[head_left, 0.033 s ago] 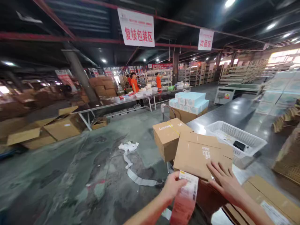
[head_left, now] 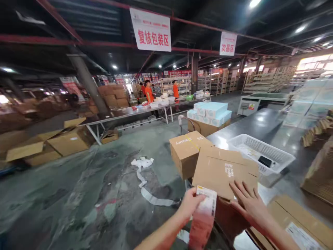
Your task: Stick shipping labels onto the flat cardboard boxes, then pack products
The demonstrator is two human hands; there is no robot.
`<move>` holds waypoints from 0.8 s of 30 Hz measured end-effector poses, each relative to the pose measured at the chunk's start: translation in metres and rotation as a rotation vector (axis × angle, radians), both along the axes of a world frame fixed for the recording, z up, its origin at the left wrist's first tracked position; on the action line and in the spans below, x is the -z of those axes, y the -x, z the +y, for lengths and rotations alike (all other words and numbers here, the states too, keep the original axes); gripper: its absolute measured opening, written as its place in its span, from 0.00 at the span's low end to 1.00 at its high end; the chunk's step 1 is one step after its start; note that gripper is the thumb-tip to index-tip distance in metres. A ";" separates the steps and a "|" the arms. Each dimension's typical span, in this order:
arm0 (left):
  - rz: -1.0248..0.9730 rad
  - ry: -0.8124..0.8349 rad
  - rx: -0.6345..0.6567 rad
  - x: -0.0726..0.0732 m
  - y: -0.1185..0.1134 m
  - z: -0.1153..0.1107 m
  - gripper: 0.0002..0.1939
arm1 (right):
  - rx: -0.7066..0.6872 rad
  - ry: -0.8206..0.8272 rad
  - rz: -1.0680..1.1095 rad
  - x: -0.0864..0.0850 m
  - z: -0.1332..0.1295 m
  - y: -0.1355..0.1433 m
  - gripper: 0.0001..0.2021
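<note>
Pinched between the thumb and fingers of my left hand (head_left: 191, 205) is the upper left edge of a strip of printed labels (head_left: 204, 211), white at the top and reddish lower down. The strip hangs beside the near edge of a flat brown carton (head_left: 218, 166) with white print. My right hand (head_left: 247, 199) lies on that carton's near right part, fingers spread. A closed brown box (head_left: 188, 149) with white lettering stands just beyond, to the left. Whatever is under the flat carton is mostly hidden.
A white basket (head_left: 281, 154) holding a dark object rests on the metal table (head_left: 249, 128). Light-blue boxes (head_left: 214, 109) are stacked behind. Flattened cartons (head_left: 293, 215) lie at the near right. White backing strip (head_left: 156, 200) trails over the floor. Two people in orange stand at a far table.
My left hand and the label strip have shifted slightly left and away from the flat carton's edge. My right hand stays on the carton.
</note>
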State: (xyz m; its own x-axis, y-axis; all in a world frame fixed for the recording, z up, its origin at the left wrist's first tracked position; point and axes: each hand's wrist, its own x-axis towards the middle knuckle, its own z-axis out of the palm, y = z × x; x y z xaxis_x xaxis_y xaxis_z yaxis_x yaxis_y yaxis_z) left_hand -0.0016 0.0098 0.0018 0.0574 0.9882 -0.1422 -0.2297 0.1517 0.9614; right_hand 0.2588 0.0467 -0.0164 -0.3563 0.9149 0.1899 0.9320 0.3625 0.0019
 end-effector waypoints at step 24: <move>0.166 0.101 0.156 -0.015 -0.009 -0.037 0.16 | -0.231 0.489 0.659 -0.076 -0.060 0.066 0.16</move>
